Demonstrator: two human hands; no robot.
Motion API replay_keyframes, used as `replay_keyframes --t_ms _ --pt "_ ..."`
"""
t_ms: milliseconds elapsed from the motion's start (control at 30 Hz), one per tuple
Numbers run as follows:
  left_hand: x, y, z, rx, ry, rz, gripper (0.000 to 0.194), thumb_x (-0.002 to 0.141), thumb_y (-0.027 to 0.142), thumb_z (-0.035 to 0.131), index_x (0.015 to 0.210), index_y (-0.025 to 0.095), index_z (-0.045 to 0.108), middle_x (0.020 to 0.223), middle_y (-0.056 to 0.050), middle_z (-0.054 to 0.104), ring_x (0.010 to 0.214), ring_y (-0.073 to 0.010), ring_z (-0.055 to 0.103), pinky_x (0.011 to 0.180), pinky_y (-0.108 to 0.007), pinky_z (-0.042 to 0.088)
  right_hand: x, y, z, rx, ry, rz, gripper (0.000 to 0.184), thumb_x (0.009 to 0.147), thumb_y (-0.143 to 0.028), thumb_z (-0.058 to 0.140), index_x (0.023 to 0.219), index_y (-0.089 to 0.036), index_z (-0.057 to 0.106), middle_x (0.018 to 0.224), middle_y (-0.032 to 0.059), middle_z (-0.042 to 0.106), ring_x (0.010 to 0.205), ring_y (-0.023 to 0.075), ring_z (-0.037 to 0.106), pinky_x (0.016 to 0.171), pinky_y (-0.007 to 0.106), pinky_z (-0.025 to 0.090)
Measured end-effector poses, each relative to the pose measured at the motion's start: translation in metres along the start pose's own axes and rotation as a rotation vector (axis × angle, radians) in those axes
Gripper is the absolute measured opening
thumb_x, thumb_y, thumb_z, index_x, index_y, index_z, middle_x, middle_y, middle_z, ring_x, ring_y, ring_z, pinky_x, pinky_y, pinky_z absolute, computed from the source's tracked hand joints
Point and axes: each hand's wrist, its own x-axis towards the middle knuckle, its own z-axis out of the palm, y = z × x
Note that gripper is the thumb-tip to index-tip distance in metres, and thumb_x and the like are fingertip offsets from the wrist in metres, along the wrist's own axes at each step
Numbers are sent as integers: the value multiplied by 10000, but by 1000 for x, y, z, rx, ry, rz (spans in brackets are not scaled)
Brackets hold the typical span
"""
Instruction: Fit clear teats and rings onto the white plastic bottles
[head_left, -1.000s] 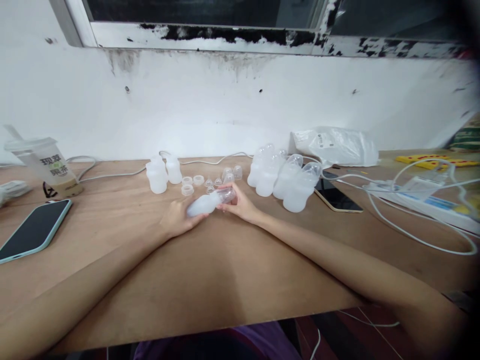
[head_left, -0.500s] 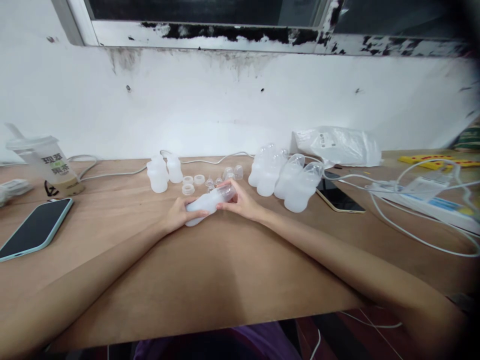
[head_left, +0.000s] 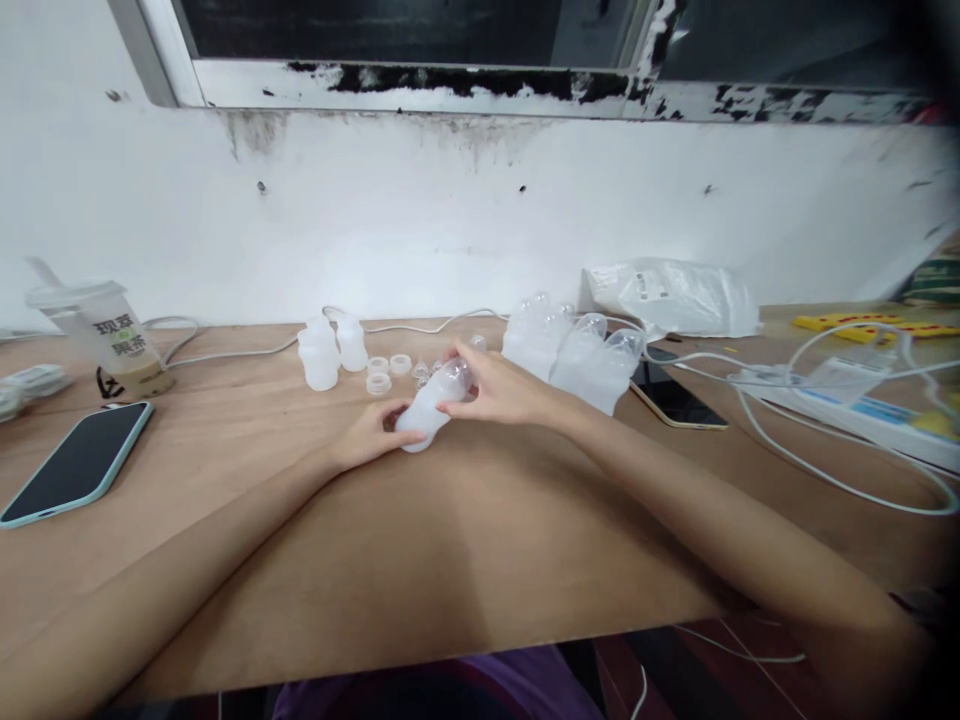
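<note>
A frosted white baby bottle (head_left: 424,412) with a clear dome cap (head_left: 454,376) lies tilted between my hands, its capped end up and to the right. My left hand (head_left: 373,433) is closed round its lower part. Around the upper part, near the cap, the fingers of my right hand (head_left: 491,385) are wrapped. Just behind the bottle lie small clear nipples (head_left: 421,369), partly hidden by it and my right hand. Several white screw rings (head_left: 378,382) sit to their left. Uncapped bottles (head_left: 321,358) stand farther left, and several capped bottles (head_left: 592,365) are grouped to the right.
A phone (head_left: 79,462) and a drink cup (head_left: 112,340) with a straw are at the left. On the right lie another phone (head_left: 679,393), a white plastic bag (head_left: 675,297), and a power strip (head_left: 847,395) with looped white cables. The wall runs behind the wooden table (head_left: 375,570).
The held bottle has moved slightly right and tipped more upright. My right hand has shifted up and right over the cap end, now covering part of the loose domes and capped bottles behind.
</note>
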Motion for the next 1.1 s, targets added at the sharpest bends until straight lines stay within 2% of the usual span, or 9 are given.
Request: replay_keyframes --t_ms 100,233,400,633,1000,1100 --pt "0 -4 3 110 46 27 410 705 336 577 1063 151 500 980 -62 584 855 -156 551 781 -305 444 -3 -1 -22 -236 -44 91 520 668 -436 560 1072 -159 388 797 54 570 664 188 541 542 252 343" --pt "0 -7 3 157 82 17 328 733 293 537 1016 129 510 905 -65 597 787 -136 563 749 -298 460 -11 10 -47 -449 -155 309 469 657 -441 587 998 -151 447 826 89 571 684 216 552 536 268 347" --pt "1 -10 2 150 96 35 293 736 270 533 992 128 512 878 -59 596 762 -132 560 724 -299 470 -15 24 -63 -638 -209 514 463 638 -406 623 970 -127 459 854 108 567 697 232 562 506 270 362" --pt "2 -15 3 122 83 27 286 734 238 534 991 117 507 870 -57 589 759 -128 560 740 -301 469 -13 31 -59 -836 -170 600 500 661 -349 623 1043 -80 445 1001 180 505 815 287 565 583 310 392" --pt "1 -15 3 134 81 35 294 730 235 531 997 112 504 866 -58 586 765 -129 560 745 -305 470 -13 45 -54 -853 -105 637 453 680 -273 617 1061 -87 459 1021 202 454 791 282 565 599 335 397" --pt "2 -14 3 128 81 39 305 730 246 529 999 105 500 867 -64 588 767 -131 564 745 -304 472 -17 48 -54 -831 -28 623 411 702 -303 601 1034 -93 479 1047 202 438 824 292 545 609 358 408"
